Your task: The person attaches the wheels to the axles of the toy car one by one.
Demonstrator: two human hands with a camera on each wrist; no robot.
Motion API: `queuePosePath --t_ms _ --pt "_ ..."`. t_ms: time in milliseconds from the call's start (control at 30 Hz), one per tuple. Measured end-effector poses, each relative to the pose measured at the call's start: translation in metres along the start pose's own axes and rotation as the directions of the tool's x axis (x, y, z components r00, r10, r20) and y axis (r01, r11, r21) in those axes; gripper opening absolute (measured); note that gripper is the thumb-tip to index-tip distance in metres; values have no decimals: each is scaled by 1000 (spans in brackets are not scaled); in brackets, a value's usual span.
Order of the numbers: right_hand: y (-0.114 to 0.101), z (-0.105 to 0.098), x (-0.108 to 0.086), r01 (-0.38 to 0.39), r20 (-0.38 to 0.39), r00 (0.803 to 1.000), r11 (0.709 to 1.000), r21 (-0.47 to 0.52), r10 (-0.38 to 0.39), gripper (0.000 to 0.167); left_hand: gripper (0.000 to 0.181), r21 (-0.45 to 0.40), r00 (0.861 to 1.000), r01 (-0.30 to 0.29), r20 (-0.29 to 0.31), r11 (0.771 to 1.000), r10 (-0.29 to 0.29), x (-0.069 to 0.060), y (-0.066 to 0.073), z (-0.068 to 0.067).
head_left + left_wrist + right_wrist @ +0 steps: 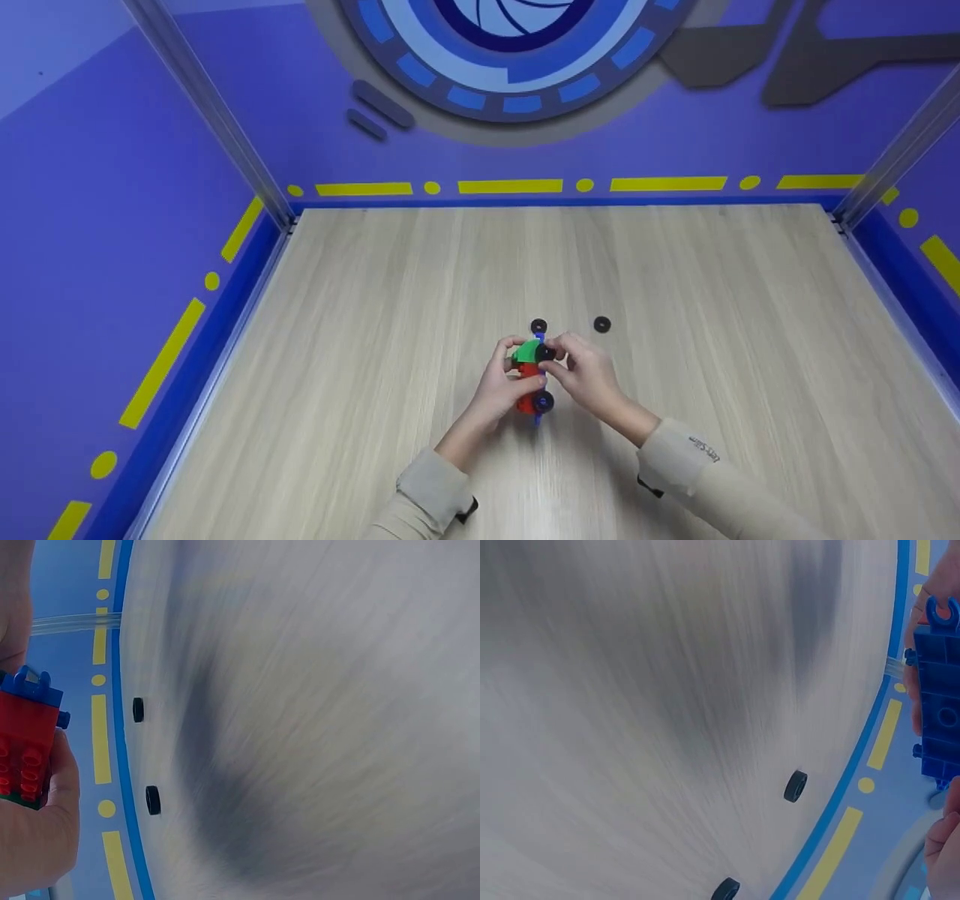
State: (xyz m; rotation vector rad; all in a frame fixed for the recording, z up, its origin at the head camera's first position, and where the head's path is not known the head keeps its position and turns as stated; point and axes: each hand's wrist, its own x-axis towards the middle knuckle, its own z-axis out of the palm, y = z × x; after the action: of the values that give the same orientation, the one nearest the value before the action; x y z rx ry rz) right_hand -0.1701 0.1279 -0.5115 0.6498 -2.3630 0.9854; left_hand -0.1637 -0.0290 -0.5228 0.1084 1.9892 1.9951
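Note:
A toy car of red blocks [529, 371], a green piece [528, 351] and a blue base [939, 701] is held tilted on its side, the base facing right. My left hand [498, 384] grips it from the left, thumb across the red part. My right hand [589, 371] pinches a black wheel [545, 352] against the car's upper side near the green piece. Another black wheel [544, 402] sits on the nearer end. The left wrist view shows red studs [30, 772] and a blue hooked end [31, 682].
Two loose black wheels lie on the wooden table [375, 337] beyond the hands: one wheel [538, 325] just past the car, another wheel [602, 324] to its right. Purple-blue panels [247, 135] with yellow markings enclose the table at the back and sides.

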Motion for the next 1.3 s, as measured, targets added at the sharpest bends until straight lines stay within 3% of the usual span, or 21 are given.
queuePosePath --t_ms 500,1133,1300 --pt "-2 3 -2 60 -46 997 992 -111 -65 24 59 38 999 -17 28 999 15 1 -2 -1" --pt "-10 1 1 -123 -5 992 992 -26 123 21 62 54 999 -8 40 999 6 3 -3 -2" --pt "-12 1 2 -178 28 984 984 -3 178 20 61 39 999 7 48 999 -9 -1 6 -1"
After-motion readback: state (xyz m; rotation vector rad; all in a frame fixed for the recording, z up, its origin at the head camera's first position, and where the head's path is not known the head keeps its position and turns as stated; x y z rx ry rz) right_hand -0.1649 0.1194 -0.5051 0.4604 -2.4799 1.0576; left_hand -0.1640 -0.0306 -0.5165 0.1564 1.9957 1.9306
